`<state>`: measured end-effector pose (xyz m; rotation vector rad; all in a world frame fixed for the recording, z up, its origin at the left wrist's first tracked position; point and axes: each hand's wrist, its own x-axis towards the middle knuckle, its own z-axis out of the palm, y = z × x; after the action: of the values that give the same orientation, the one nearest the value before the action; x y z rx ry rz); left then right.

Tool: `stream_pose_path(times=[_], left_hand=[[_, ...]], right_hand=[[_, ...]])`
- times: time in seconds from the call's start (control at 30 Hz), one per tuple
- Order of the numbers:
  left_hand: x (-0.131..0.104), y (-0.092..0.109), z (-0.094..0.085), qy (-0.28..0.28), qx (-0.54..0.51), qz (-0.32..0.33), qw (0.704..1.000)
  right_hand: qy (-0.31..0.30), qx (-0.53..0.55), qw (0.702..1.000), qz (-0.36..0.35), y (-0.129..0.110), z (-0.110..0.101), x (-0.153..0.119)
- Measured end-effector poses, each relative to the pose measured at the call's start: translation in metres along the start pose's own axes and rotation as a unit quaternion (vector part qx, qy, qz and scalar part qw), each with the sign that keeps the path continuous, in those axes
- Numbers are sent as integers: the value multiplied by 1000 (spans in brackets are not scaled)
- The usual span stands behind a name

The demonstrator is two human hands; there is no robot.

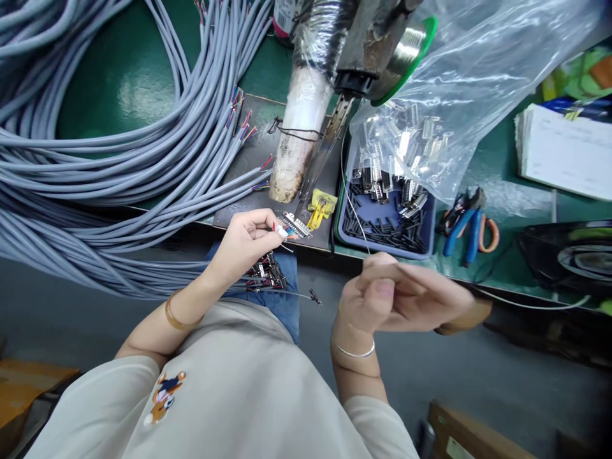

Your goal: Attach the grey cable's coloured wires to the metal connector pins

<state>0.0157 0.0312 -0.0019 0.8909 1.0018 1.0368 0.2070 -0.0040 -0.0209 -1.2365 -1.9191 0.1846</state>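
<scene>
My left hand (246, 239) pinches thin coloured wires at the end of a grey cable, right at the pins of a metal connector (295, 224) clamped at the bench's front edge. A bunch of stripped wire ends (265, 274) hangs below that hand. My right hand (396, 293) hovers in front of the bench, fingers closed around a brown-handled tool (471, 313) and a thin solder wire (356, 213) that runs up toward the green-rimmed spool (411, 54).
Coils of grey cable (95, 159) cover the left of the green bench (134, 70). A blue tray (385, 223) holds black tubing pieces and connectors spilling from a clear bag (473, 70). Blue cutters (466, 226) lie right of the tray. A wrapped white fixture (301, 121) stands behind the connector.
</scene>
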Motion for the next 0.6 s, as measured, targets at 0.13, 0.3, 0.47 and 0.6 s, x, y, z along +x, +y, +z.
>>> stream_pose_path(times=[0.13,0.3,0.47,0.6], left_hand=[[-1,0,-1,3,-5,6,1000],[2,1,0,14,-8,22,1000],[7,3,2,31,-5,35,999],[7,5,3,30,2,49,998]], right_hand=[[7,11,1000,4,-6,-1,5],[54,34,998,-22,-15,10,12],[87,31,995,-40,-17,21,16],[87,31,995,-48,-15,21,19]])
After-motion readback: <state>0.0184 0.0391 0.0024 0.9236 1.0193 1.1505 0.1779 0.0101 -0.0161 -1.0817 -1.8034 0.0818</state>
